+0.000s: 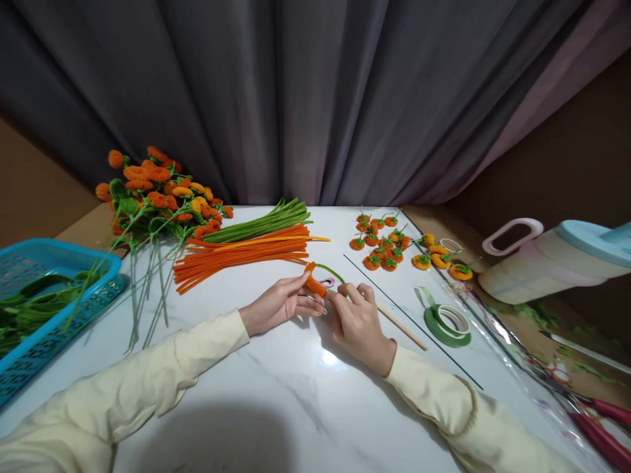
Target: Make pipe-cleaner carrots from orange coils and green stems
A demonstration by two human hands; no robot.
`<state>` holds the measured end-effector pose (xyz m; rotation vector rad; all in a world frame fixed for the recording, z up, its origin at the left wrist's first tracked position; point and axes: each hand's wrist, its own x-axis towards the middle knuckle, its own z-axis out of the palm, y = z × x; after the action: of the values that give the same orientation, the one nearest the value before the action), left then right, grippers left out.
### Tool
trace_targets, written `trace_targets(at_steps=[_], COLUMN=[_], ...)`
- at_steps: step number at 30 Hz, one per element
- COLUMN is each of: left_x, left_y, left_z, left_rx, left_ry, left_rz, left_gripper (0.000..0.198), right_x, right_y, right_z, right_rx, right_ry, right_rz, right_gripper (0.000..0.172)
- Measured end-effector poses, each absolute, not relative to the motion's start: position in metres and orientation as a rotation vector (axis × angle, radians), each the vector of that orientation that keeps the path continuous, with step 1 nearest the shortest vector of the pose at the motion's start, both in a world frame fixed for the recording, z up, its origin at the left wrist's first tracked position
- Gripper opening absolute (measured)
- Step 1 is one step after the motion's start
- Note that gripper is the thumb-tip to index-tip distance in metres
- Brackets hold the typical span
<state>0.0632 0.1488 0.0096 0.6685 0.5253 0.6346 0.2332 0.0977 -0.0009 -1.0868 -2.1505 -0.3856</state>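
Note:
A fuzzy orange pipe-cleaner piece (316,285), bent into a curved shape, is held between both hands over the white table. My left hand (282,303) pinches its upper left side between thumb and fingers. At its lower right end, the fingers of my right hand (359,323) are closed on it; their tips are partly hidden. Behind the hands curves a green pipe cleaner (332,272), and a small pink loop (327,282) shows between them. A wooden stick (403,328) lies partly behind my right hand.
Orange pipe cleaners (241,256) and green pipe cleaners (266,222) lie behind. Finished orange flowers (152,174) are heaped at left near a blue basket (106,263). Small flower heads (382,249), green tape (444,326), a tumbler (537,263) and red-handled pliers (599,433) are at right.

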Motion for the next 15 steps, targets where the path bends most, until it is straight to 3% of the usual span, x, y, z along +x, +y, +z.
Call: trace_targets(at_steps=[9, 15], left_x=[0.0619, 0.0605], left_y=[0.1538, 0.1531], left_z=[0.0074, 0.0054], left_rx=[0.702, 0.823], left_ry=[0.462, 0.532], left_rz=[0.743, 0.727], left_gripper=[0.024, 0.030], right_x=[0.2364, 0.2360], right_y=[0.1002, 0.0964], right_z=[0.0082, 0.0045], right_rx=[-1.156, -1.078], right_ry=[-2.094, -2.132], right_rz=[-0.246, -0.314], right_gripper=[0.026, 0.020])
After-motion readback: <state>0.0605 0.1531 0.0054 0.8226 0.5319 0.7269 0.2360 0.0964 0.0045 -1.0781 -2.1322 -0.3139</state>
